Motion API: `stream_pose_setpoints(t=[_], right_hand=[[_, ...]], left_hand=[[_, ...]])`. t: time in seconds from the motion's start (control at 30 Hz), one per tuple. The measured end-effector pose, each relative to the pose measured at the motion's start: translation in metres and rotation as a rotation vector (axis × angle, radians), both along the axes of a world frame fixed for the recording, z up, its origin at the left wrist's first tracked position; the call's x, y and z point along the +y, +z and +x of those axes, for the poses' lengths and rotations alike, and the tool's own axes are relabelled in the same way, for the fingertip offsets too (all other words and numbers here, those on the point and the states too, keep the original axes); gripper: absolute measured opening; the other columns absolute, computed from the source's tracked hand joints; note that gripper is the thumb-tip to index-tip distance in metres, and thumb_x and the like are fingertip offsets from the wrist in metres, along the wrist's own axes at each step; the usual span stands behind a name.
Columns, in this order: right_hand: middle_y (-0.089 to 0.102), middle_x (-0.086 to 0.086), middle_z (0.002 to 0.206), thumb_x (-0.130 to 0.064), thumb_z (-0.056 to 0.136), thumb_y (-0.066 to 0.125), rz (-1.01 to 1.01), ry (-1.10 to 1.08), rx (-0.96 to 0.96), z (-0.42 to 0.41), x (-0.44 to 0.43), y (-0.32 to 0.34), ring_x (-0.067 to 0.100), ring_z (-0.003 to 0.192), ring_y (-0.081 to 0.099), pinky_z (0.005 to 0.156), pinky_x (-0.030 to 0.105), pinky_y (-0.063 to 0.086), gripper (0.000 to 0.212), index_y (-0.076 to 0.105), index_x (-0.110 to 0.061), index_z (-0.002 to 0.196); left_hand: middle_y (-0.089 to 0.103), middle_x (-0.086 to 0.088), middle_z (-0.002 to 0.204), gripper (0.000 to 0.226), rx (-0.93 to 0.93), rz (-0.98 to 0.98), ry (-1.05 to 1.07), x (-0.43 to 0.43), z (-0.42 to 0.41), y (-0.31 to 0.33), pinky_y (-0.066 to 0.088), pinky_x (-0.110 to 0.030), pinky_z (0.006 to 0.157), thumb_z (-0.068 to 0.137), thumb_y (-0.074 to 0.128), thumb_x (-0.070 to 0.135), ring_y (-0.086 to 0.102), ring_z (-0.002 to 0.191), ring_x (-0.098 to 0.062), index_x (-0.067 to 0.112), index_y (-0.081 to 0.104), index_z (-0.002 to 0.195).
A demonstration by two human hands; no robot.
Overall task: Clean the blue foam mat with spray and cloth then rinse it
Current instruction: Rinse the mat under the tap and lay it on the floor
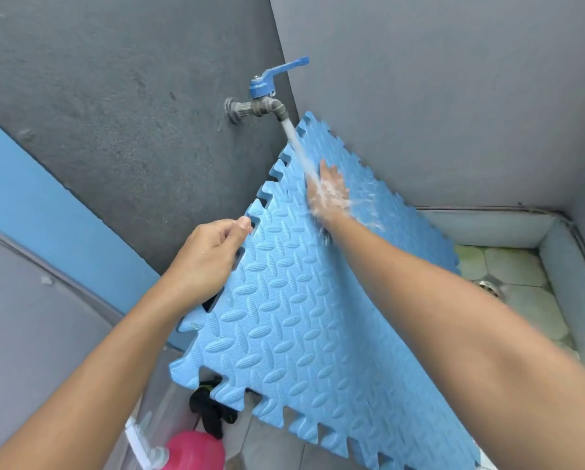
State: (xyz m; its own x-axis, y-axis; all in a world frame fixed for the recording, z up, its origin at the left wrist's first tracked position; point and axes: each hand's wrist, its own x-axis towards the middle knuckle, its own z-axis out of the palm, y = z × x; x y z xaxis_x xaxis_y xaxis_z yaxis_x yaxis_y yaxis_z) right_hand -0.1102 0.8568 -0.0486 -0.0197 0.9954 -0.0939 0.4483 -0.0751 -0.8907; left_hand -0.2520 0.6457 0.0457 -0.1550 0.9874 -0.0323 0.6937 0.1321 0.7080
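The blue foam mat (301, 317), with a ribbed pattern and jigsaw edges, is held tilted up under a wall tap (260, 106). Water runs from the spout onto the mat's upper part. My left hand (209, 252) grips the mat's left edge, thumb on the front. My right hand (330, 193) lies flat on the wet surface right under the stream, fingers spread, water splashing over it. A pink spray bottle (192, 452) with a white trigger stands on the floor at the bottom left. A dark cloth (209, 408) lies beside it, partly hidden by the mat's lower corner.
Grey walls meet in a corner behind the tap, whose blue lever (284, 71) points right. A low tiled wash basin with a metal drain (489, 288) sits at the right. A blue door frame (47, 212) runs along the left.
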Motion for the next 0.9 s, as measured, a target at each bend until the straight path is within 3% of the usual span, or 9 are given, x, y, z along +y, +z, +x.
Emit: stream_pose_setpoints(t=[0.07, 0.23, 0.33, 0.4, 0.47, 0.57, 0.67, 0.77, 0.9], right_hand=[[0.022, 0.004, 0.169, -0.057, 0.105, 0.034, -0.015, 0.045, 0.097, -0.016, -0.032, 0.0, 0.025, 0.156, 0.019, 0.126, 0.048, 0.015, 0.066, 0.023, -0.026, 0.161], [-0.001, -0.004, 0.173, -0.053, 0.106, 0.028, 0.386, 0.243, 0.103, -0.021, -0.177, -0.001, 0.011, 0.158, -0.011, 0.127, 0.038, -0.009, 0.067, 0.007, -0.027, 0.165], [-0.004, -0.007, 0.172, -0.059, 0.103, 0.026, 0.513, 0.355, 0.052, 0.006, -0.244, -0.05, 0.01, 0.157, -0.012, 0.126, 0.032, -0.012, 0.072, 0.008, -0.026, 0.164], [-0.007, -0.011, 0.172, -0.07, 0.099, 0.021, 0.403, 0.28, 0.002, 0.039, -0.234, -0.101, 0.008, 0.157, -0.014, 0.126, 0.034, -0.012, 0.078, 0.005, -0.03, 0.164], [-0.008, -0.008, 0.172, -0.079, 0.094, 0.016, 0.145, 0.095, -0.039, 0.074, -0.199, -0.145, 0.008, 0.157, -0.015, 0.128, 0.041, -0.009, 0.085, 0.003, -0.031, 0.164], [-0.004, 0.003, 0.173, -0.068, 0.101, 0.023, -0.18, -0.104, -0.061, 0.105, -0.149, -0.171, 0.017, 0.158, -0.011, 0.127, 0.051, -0.005, 0.079, 0.005, -0.024, 0.164], [0.0, 0.001, 0.173, -0.062, 0.104, 0.029, -0.082, -0.033, -0.02, 0.084, -0.118, -0.132, 0.019, 0.159, -0.007, 0.126, 0.051, -0.009, 0.074, 0.01, -0.023, 0.164], [0.016, 0.003, 0.17, -0.06, 0.103, 0.034, 0.062, 0.064, 0.019, 0.043, -0.089, -0.081, 0.024, 0.158, 0.008, 0.126, 0.053, -0.004, 0.072, 0.02, -0.021, 0.162], [0.006, 0.003, 0.172, -0.057, 0.107, 0.028, 0.067, 0.124, -0.031, 0.011, -0.037, -0.026, 0.023, 0.159, 0.001, 0.127, 0.048, -0.002, 0.068, 0.012, -0.024, 0.164]], left_hand=[[0.071, -0.025, 0.089, 0.065, -0.04, -0.001, 0.025, 0.003, -0.001, -0.002, 0.044, -0.04, 0.073, 0.089, 0.042, 0.077, 0.058, 0.076, -0.025, 0.021, 0.07, 0.103], [0.054, -0.013, 0.076, 0.055, 0.013, 0.016, 0.078, 0.008, 0.004, -0.006, 0.035, -0.032, 0.06, 0.107, 0.045, 0.045, 0.047, 0.075, -0.021, -0.007, 0.063, 0.108], [0.064, -0.023, 0.079, 0.07, -0.007, -0.008, 0.057, 0.006, 0.002, -0.005, 0.047, -0.041, 0.065, 0.097, 0.046, 0.061, 0.053, 0.074, -0.022, -0.006, 0.062, 0.107], [0.063, -0.014, 0.08, 0.081, 0.007, -0.014, 0.072, 0.003, 0.004, -0.005, 0.044, -0.04, 0.07, 0.087, 0.044, 0.07, 0.052, 0.075, -0.022, -0.006, 0.06, 0.107], [0.056, -0.008, 0.08, 0.066, 0.053, -0.012, 0.101, 0.003, 0.005, -0.005, 0.039, -0.035, 0.068, 0.101, 0.045, 0.058, 0.047, 0.074, -0.021, -0.006, 0.063, 0.105], [0.043, -0.008, 0.074, 0.061, 0.135, -0.051, 0.127, 0.006, 0.01, -0.002, 0.029, -0.031, 0.06, 0.104, 0.049, 0.053, 0.037, 0.065, -0.019, -0.006, 0.064, 0.094], [0.039, -0.009, 0.062, 0.068, 0.214, -0.074, 0.124, 0.012, 0.013, 0.001, 0.027, -0.03, 0.052, 0.089, 0.064, 0.067, 0.033, 0.046, -0.02, -0.001, 0.065, 0.087], [0.07, -0.013, 0.069, 0.046, 0.323, -0.015, 0.107, 0.014, 0.013, 0.0, 0.045, -0.033, 0.058, 0.083, 0.073, 0.063, 0.062, 0.059, -0.028, 0.018, 0.073, 0.091], [0.047, -0.002, 0.054, 0.033, 0.392, 0.065, 0.066, 0.012, 0.015, -0.002, 0.032, -0.031, 0.053, 0.09, 0.072, 0.05, 0.04, 0.05, -0.014, 0.018, 0.068, 0.09]])
